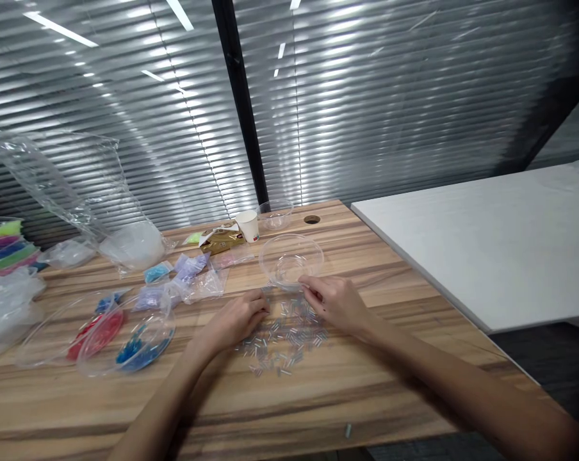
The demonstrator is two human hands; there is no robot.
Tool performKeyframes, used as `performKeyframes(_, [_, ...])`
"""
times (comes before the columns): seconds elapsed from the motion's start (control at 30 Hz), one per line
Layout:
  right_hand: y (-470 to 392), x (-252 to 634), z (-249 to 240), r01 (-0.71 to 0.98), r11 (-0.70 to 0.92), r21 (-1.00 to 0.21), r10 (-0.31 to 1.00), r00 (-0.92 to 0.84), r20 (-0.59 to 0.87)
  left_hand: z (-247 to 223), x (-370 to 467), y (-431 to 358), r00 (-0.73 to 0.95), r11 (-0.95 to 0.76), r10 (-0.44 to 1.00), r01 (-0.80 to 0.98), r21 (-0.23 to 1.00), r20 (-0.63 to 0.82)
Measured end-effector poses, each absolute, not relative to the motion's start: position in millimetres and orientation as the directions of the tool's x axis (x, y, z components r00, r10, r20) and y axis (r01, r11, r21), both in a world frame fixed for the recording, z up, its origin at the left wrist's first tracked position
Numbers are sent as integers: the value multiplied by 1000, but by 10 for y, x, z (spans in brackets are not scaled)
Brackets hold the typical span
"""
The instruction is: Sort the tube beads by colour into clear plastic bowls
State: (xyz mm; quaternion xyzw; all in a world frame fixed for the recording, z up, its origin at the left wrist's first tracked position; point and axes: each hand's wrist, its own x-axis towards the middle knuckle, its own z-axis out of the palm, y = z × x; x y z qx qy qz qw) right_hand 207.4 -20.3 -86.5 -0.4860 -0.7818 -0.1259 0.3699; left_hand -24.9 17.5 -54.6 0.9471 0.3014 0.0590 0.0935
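Observation:
Loose short tube beads [289,346], clear and silvery, lie scattered on the wooden table between and in front of my hands. My left hand [244,315] rests at the left of the beads with its fingers curled together; what they hold, if anything, is hidden. On the other side, my right hand [335,302] has thumb and fingers pinched close to the near rim of a clear plastic bowl [292,238]. Whether it grips the rim or something small, I cannot tell. No beads can be made out in that bowl.
Left of me, two clear bowls hold red beads [104,330] and blue beads [148,349]. Behind them lie bags of purple beads [186,272]. A paper cup [248,225], a gold packet [222,239] and another clear bowl [276,216] stand at the back. A white table [501,243] adjoins right.

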Motion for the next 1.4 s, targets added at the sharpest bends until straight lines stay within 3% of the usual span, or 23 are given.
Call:
performKeyframes(0.2, [-211, 2076, -858, 858, 484, -172, 695, -257, 672, -500, -243, 151, 829, -840, 532, 492, 229, 171])
performKeyframes(0.4, [-231, 2067, -821, 862, 492, -121, 681, -295, 670, -412, -201, 98, 702, -907, 421, 316, 278, 574])
performKeyframes(0.6, [-255, 2034, -796, 839, 543, -12, 605, -382, 698, -401, -175, 83, 555, -923, 328, 362, 133, 764])
performKeyframes(0.8, [-300, 1957, -799, 792, 608, 61, 524, -458, 718, -413, -193, 109, 521, -888, 329, 455, 70, 788])
performKeyframes(1.4, [-325, 1936, -816, 765, 640, 65, 530, -501, 684, -532, -240, 221, 578, -871, 373, 487, 60, 726])
